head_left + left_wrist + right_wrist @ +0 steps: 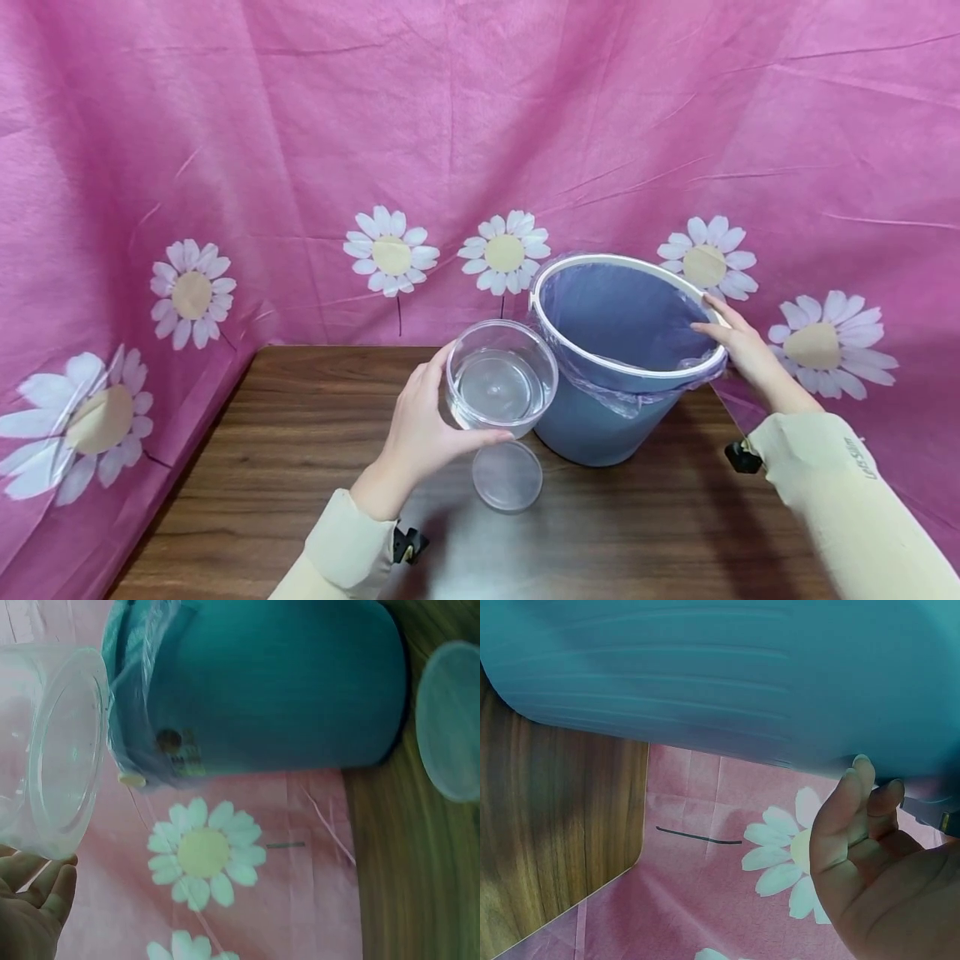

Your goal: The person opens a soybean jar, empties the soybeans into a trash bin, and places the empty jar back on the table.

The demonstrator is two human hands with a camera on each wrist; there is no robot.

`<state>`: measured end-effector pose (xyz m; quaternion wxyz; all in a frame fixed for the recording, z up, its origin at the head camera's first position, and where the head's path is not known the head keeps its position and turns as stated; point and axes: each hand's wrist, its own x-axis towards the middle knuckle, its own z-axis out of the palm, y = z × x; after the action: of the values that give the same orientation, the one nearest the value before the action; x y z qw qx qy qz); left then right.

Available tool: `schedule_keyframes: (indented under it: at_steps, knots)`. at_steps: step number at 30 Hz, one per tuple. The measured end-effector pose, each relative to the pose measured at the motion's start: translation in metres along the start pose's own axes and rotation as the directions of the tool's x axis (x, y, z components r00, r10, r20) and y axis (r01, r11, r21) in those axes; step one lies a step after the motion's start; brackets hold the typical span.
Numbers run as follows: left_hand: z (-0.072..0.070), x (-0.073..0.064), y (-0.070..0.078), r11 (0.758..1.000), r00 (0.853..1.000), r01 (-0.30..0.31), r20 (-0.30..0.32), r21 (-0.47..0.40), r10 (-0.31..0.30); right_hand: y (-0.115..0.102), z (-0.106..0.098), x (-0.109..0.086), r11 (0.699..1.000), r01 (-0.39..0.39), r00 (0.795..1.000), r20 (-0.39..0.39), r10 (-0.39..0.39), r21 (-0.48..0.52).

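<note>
In my left hand (423, 425) I hold a clear round plastic jar (501, 392), its open mouth facing up, thumb on the near side and fingers around the left side. The left wrist view shows the jar (56, 750) side-on above the table. My right hand (738, 342) grips the white rim (630, 367) of a blue-grey trash can (607, 425) at its right, thumb over the inside edge. In the right wrist view the fingers (840, 802) curl against the can's outer wall. A thin purple bag (622, 396) lines the can and folds over its rim.
A round translucent lid (507, 477) lies flat on the brown wooden table (300, 467), below the jar and left of the can. Behind and along both sides hangs a pink cloth (315, 150) printed with white daisies, close to the can's back.
</note>
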<state>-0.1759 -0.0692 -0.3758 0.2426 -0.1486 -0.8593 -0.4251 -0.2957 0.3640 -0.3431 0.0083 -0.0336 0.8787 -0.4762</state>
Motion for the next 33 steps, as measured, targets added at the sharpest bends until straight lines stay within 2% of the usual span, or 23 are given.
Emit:
schedule_keyframes:
  at_steps: [3, 8, 15, 20, 24, 33]
  knots:
    - [-0.005, -0.003, -0.008, 1.0, 1.0, -0.006, -0.014, 0.02, 0.007, 0.0, 0.0, 0.0, 1.0, 0.003, 1.0, -0.001, -0.003, 0.004]
    - [-0.012, -0.012, -0.021, 0.998, 0.999, 0.029, -0.021, 0.048, -0.029, 0.0, 0.0, 0.0, 1.0, 0.006, 1.0, -0.009, -0.006, -0.002]
    - [-0.012, -0.029, -0.038, 0.989, 0.99, 0.138, -0.013, 0.045, -0.138, 0.002, 0.0, 0.0, 0.999, -0.014, 1.0, 0.006, 0.014, 0.031]
    - [-0.008, -0.038, -0.049, 0.979, 0.98, 0.201, -0.014, 0.045, -0.2, 0.001, 0.001, 0.001, 1.0, -0.003, 1.0, -0.008, 0.003, 0.01]
    - [-0.005, -0.045, -0.057, 0.967, 0.968, 0.252, -0.02, 0.029, -0.252, 0.001, 0.001, 0.002, 1.0, 0.001, 1.0, -0.013, -0.001, -0.017]
    - [-0.001, -0.061, -0.08, 0.926, 0.927, 0.375, -0.022, 0.031, -0.375, 0.001, 0.0, 0.001, 1.0, 0.004, 1.0, -0.006, -0.004, -0.018]
